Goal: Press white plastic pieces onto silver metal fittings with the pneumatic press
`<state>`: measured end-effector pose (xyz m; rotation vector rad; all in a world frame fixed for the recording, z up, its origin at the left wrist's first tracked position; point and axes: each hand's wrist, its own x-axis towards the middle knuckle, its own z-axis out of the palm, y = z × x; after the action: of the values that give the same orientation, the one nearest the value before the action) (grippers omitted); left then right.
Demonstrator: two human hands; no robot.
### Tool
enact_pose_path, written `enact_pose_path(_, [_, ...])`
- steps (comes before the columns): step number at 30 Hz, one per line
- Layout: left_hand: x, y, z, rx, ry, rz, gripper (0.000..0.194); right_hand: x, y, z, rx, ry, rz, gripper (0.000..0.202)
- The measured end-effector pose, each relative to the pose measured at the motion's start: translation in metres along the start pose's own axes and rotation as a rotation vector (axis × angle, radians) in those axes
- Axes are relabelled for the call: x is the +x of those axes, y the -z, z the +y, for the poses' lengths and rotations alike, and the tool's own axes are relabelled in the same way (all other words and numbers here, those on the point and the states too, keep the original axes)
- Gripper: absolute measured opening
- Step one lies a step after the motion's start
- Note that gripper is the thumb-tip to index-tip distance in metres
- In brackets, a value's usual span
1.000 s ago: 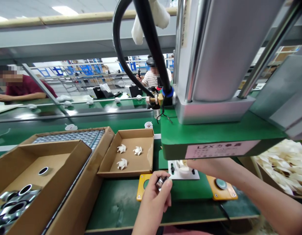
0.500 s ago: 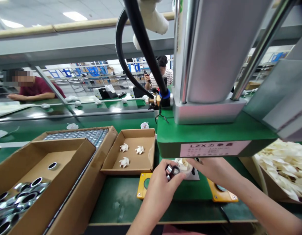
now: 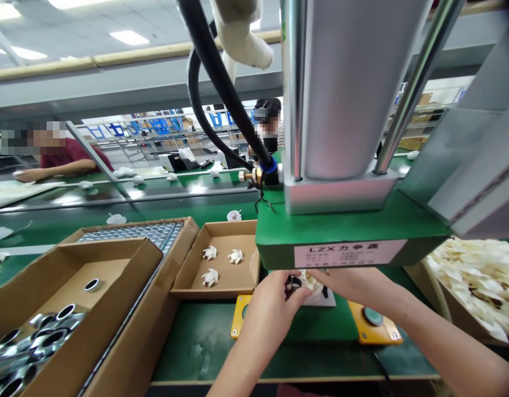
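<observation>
Under the green press head, my left hand is closed around dark, shiny metal rings. My right hand reaches in from the right, its fingertips at a white finned part that sits in the press fixture; the press head partly hides these fingers, and their grip is unclear. The fingertips of both hands are close together at the white part. A pale plate lies beneath it on the green base.
Left of the press, a shallow carton holds three white finned parts; a larger box holds metal rings. Yellow button boxes flank the base. White parts fill a box at right. People sit beyond the conveyor.
My left hand has turned and moved slightly, so less of the rings shows. My right hand has shifted slightly left over the white part. The camera view has shifted a little.
</observation>
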<state>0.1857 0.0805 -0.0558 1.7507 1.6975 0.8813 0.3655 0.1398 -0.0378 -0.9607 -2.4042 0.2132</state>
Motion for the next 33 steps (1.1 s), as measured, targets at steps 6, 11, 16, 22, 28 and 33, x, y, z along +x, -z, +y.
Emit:
enact_pose_path(6, [0.002, -0.001, 0.0, 0.047, 0.012, -0.019, 0.023, 0.011, 0.013, 0.0, 0.386, -0.125, -0.15, 0.038])
enact_pose_path(11, [0.003, -0.002, -0.001, 0.045, 0.026, -0.027, 0.02, 0.016, 0.015, -0.002, 0.424, -0.213, -0.197, 0.03])
enact_pose_path(16, [0.002, -0.002, -0.002, 0.013, 0.054, 0.03, 0.023, 0.0, 0.0, 0.003, 0.341, -0.29, -0.035, 0.028])
enact_pose_path(22, [0.018, -0.006, 0.017, -0.172, -0.077, 0.04, 0.016, -0.054, -0.025, 0.005, 0.304, -0.449, 0.088, 0.025])
enact_pose_path(28, [0.032, -0.006, 0.037, -0.282, -0.175, 0.109, 0.017, -0.09, -0.03, 0.005, 0.463, -0.558, 0.062, 0.024])
enact_pose_path(33, [0.024, 0.0, 0.04, -0.373, -0.154, 0.134, 0.018, -0.101, -0.031, 0.016, 0.435, -0.494, 0.018, 0.023])
